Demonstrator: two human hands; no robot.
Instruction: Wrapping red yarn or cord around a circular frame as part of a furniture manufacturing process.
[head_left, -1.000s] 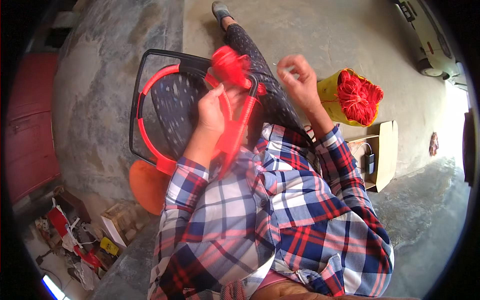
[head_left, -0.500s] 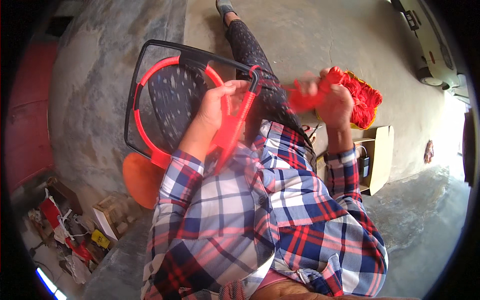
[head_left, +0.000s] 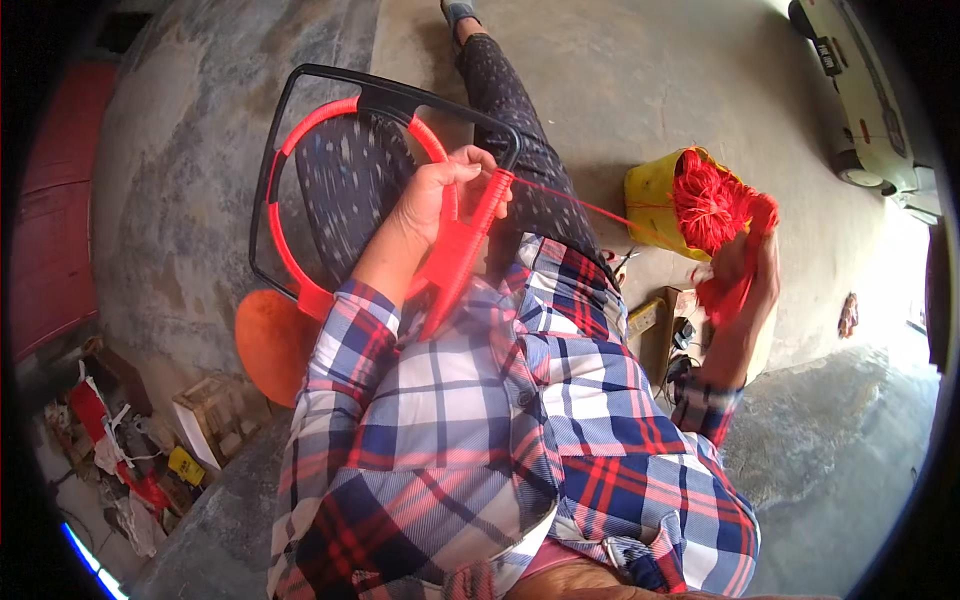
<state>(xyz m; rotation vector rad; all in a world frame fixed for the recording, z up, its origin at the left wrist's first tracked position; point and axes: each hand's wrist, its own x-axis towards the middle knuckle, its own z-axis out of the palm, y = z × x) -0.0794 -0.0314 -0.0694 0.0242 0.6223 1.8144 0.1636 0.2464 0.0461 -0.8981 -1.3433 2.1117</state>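
A black frame (head_left: 440,108) with an inner ring and a side bar wrapped in red cord rests across my lap, tilted. My left hand (head_left: 428,205) grips the red-wrapped side bar (head_left: 488,205) near the frame's corner, fingers curled around it. From that corner a taut red cord (head_left: 575,198) runs right, toward my right hand (head_left: 745,275). That hand is closed on a bundle of red cord (head_left: 763,212), beside a yellow container (head_left: 650,205) heaped with more red cord (head_left: 708,205). The right fingers are partly blurred.
Beside the container, a box (head_left: 680,305) holds small dark items. An orange round pad (head_left: 270,345) lies left of my lap. Scraps and a wooden crate (head_left: 210,425) stand at the lower left. A parked car (head_left: 855,110) is at the upper right.
My right hand has swung right and toward me with the cord bundle, drawing the cord straight from the frame. The yellow container is now more exposed. My left hand keeps hold of the frame.
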